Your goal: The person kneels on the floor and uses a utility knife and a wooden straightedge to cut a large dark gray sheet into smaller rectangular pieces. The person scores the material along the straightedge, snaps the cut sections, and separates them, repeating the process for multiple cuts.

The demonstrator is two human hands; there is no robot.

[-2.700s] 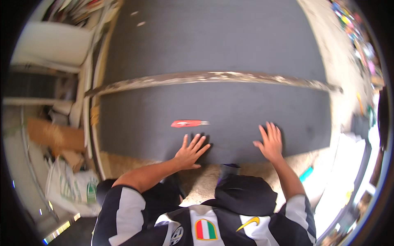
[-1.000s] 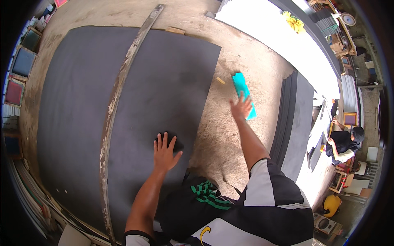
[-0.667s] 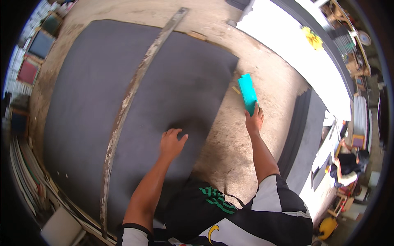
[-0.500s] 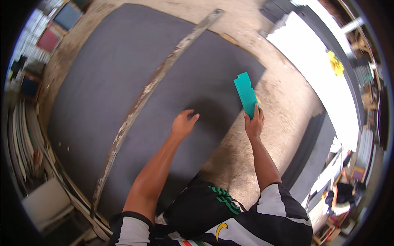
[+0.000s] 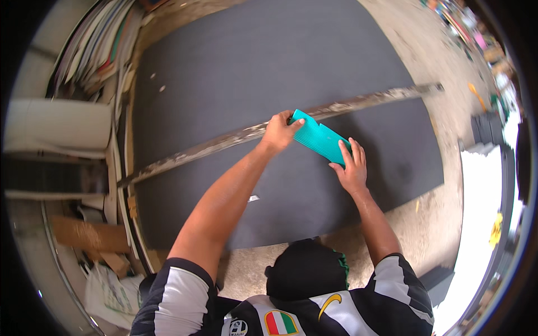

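Note:
A teal ribbed strip (image 5: 320, 138) with a notched edge is held between my hands, above a large dark grey sheet (image 5: 269, 61). My left hand (image 5: 279, 132) grips its upper left end, thumb on top. At the lower right end, my right hand (image 5: 353, 169) holds it with fingers along the edge and the thumb beneath. Behind the strip, a long worn straight bar (image 5: 218, 140) with flaking paint lies across the dark sheet. Near my left forearm, a small white scrap (image 5: 254, 198) rests on the sheet.
Stacked sheets (image 5: 92, 45) stand at the far left, with a pale roll (image 5: 59, 124) nearer. A brown cardboard piece (image 5: 89, 234) and a white plastic bag (image 5: 109, 294) sit lower left. To the right is a bright white surface (image 5: 476, 224).
My left hand has gone from empty to gripping the teal strip's other end. The strip has moved over the dark sheet and tilted flatter. The whole view has turned, so the bar lies more crosswise.

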